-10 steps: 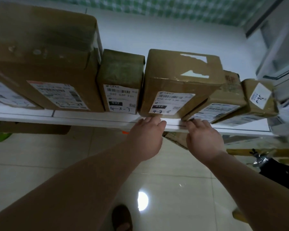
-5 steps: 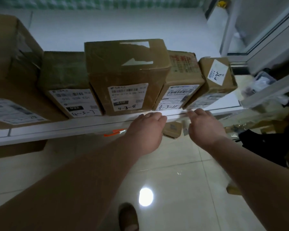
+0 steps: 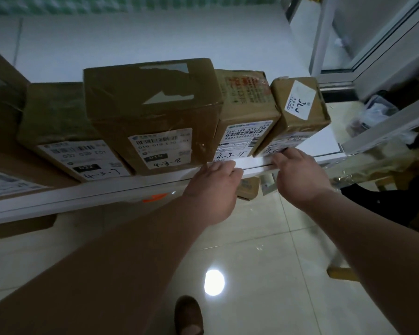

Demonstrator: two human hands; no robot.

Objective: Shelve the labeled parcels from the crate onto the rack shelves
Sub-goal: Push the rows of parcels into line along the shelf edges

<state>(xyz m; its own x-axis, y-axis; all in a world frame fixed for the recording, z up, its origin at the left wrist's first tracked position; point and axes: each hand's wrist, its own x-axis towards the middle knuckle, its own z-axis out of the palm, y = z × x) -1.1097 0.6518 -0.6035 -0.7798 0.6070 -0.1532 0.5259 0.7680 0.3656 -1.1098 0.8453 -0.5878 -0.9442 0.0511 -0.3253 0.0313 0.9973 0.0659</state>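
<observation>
1. Just past your right fingertips (image 3: 281,156) sits the end parcel (image 3: 298,112), looking skewed against its neighbour. Your right hand (image 3: 298,175) keeps its fingers straight and close together, tips touching the parcel's lower front edge and gripping nothing.
2. Ahead of your left fingertips (image 3: 228,165) stands the parcel marked 4-3-11 (image 3: 247,110). Your left hand (image 3: 213,189) lies on the shelf lip (image 3: 107,189), fingers flat and together, holding nothing.
3. Both hands sit low at the parcel fronts — probably to nudge the row square, so the handwritten codes face out and read in order.
4. Left of your left fingers, the 4-3-8 parcel (image 3: 153,112) and the 4-3-7 parcel (image 3: 63,126) stand touching, labels forward.
5. Below your wrists lie the tiled floor (image 3: 276,262) and a shoe (image 3: 188,315) — the crate is out of view.
</observation>
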